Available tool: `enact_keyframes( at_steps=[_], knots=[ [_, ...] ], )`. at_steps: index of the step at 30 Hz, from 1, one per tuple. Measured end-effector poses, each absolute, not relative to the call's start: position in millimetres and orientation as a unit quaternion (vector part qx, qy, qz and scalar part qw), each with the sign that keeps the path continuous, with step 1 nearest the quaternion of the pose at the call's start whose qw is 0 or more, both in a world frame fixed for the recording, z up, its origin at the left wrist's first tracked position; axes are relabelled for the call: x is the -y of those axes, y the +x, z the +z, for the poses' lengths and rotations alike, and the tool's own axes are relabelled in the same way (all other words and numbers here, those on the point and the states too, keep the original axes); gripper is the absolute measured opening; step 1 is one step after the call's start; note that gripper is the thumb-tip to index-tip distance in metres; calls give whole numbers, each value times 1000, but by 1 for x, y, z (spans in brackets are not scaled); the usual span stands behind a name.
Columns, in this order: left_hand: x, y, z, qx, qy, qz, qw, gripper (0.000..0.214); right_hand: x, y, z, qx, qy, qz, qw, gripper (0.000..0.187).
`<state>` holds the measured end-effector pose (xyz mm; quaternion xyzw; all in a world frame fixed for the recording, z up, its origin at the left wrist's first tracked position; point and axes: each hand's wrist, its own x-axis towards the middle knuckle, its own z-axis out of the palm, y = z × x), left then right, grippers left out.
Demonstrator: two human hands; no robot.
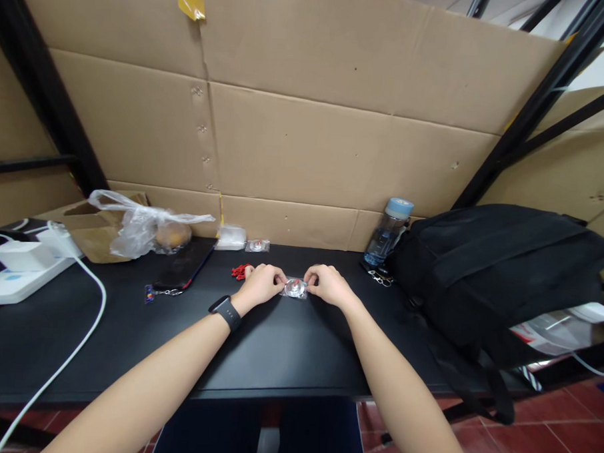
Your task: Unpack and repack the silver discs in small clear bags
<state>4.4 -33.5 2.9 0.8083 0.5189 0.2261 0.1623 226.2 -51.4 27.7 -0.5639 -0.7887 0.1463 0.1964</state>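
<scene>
A small clear plastic packet (296, 289) with a round shiny item and a bit of red inside lies low over the black table, between my two hands. My left hand (262, 283), with a dark watch on its wrist, pinches the packet's left edge. On the other side, my right hand (328, 285) pinches the right edge between thumb and fingers. Beside my left hand is a small heap of red pieces (240, 271), partly hidden by it. Farther back lies a similar clear packet (258, 245), next to a stack of clear bags (231, 237).
A black backpack (495, 275) and a blue-lidded bottle (388, 231) stand at the right. To the left are a dark pouch (184, 265), a tied plastic bag (146, 230), a cardboard box (94, 227) and a white power strip (30, 271) with a cable. A cardboard wall (295, 153) closes the back.
</scene>
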Motion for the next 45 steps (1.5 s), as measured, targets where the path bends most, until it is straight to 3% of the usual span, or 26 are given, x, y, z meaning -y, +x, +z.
enact_keyframes(
  at_steps=[14,18,28,35,45],
  knots=[
    [36,4,6,-525,799,241,167,11,57,225,34,804,-559,97,180,11],
    [38,4,9,-520,806,234,157,16,58,223,32,852,-481,88,188,26],
    [-1,-62,20,-566,769,296,16,20,36,198,20,842,-521,-46,130,25],
    [-24,-97,7,-519,812,263,45,25,-21,166,31,814,-573,-67,68,25],
    [-14,-78,3,-527,825,203,25,21,-37,159,27,813,-572,-67,85,35]
  ],
)
